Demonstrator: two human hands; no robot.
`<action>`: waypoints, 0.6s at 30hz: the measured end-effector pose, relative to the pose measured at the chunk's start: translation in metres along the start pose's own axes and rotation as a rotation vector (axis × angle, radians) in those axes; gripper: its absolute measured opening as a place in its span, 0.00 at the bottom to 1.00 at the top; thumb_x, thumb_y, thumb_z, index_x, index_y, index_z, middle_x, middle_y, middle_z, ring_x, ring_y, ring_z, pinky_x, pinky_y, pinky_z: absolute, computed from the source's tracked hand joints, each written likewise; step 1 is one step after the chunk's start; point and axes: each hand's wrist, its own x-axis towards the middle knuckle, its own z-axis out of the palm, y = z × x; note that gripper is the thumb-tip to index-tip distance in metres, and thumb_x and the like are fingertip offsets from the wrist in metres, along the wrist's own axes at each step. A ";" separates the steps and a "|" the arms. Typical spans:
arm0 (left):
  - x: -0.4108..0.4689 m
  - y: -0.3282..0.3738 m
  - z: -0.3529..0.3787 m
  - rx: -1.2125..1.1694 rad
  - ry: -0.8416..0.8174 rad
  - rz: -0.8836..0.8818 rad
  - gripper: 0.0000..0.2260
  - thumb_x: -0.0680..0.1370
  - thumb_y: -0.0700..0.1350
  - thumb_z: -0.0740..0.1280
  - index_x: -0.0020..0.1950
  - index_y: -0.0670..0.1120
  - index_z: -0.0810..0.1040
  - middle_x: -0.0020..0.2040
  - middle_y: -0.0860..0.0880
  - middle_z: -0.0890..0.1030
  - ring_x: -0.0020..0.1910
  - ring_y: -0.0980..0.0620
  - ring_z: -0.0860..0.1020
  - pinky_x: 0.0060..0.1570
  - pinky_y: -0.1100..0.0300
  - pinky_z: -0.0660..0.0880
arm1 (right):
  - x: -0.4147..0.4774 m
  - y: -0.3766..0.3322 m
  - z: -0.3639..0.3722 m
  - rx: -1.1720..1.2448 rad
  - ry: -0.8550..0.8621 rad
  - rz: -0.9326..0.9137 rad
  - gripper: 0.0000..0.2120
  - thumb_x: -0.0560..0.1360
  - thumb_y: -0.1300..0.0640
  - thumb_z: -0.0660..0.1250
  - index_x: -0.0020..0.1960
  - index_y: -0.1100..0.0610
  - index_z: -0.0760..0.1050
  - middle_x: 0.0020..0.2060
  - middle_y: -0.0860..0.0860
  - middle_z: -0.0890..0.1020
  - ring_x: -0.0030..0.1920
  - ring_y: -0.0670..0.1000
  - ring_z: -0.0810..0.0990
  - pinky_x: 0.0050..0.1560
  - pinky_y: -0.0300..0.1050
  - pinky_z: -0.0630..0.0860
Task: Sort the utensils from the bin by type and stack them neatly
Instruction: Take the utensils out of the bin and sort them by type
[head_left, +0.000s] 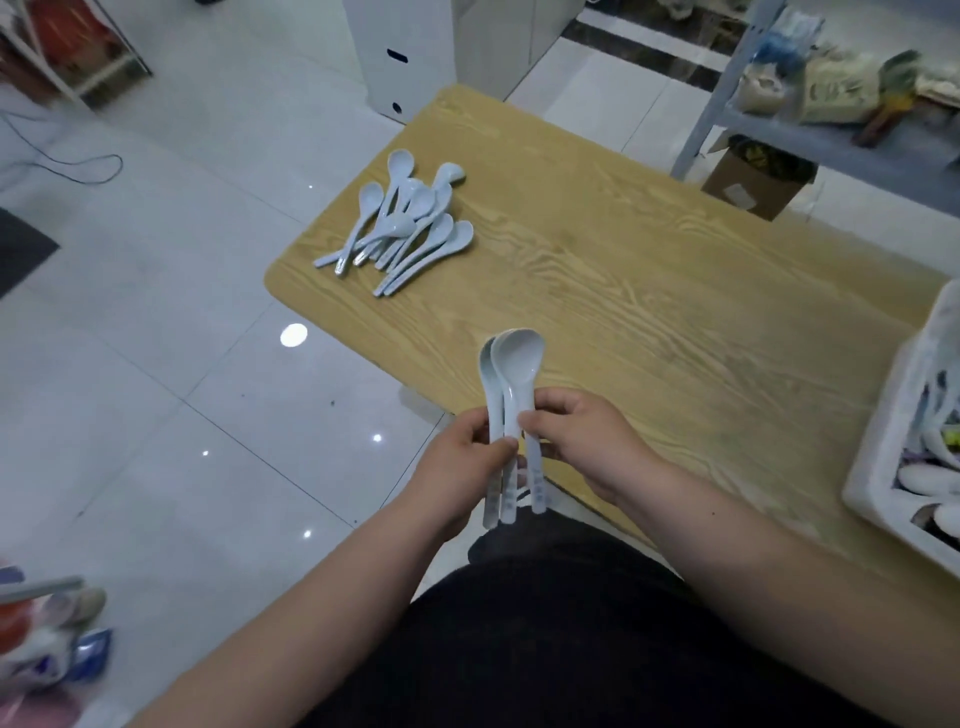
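Note:
Both hands hold a small bundle of pale blue-white soup spoons (511, 364) over the table's near edge, bowls pointing away from me. My left hand (462, 467) pinches the handles from the left and my right hand (582, 441) grips them from the right. A loose pile of several matching spoons (410, 218) lies on the far left part of the wooden table (649, 270). At the right edge stands a white bin (883, 467) with more utensils inside, only partly in view.
White tiled floor lies to the left of the table. A white cabinet (400, 57) stands beyond the table's far end. A metal shelf (831, 119) with bags and a cardboard box (753, 182) are at the back right. Bags sit on the floor at the lower left.

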 end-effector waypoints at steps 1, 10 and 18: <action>0.009 0.004 -0.007 -0.007 0.012 -0.013 0.12 0.80 0.38 0.64 0.61 0.49 0.79 0.50 0.47 0.85 0.46 0.49 0.86 0.53 0.46 0.82 | 0.011 -0.004 0.002 0.000 -0.005 0.000 0.09 0.77 0.58 0.69 0.49 0.47 0.86 0.45 0.52 0.87 0.49 0.54 0.86 0.58 0.57 0.81; 0.074 0.045 -0.067 -0.002 0.123 -0.114 0.11 0.80 0.39 0.65 0.61 0.48 0.79 0.52 0.45 0.84 0.47 0.50 0.85 0.50 0.51 0.83 | 0.108 -0.045 0.031 -0.033 -0.101 0.023 0.05 0.76 0.55 0.71 0.49 0.47 0.84 0.41 0.44 0.86 0.41 0.40 0.82 0.48 0.45 0.76; 0.136 0.063 -0.115 0.071 0.051 -0.161 0.12 0.77 0.44 0.69 0.57 0.57 0.81 0.47 0.50 0.85 0.46 0.50 0.85 0.50 0.53 0.82 | 0.175 -0.067 0.048 -0.047 -0.083 0.117 0.05 0.76 0.56 0.71 0.49 0.49 0.84 0.46 0.48 0.87 0.50 0.49 0.85 0.60 0.55 0.79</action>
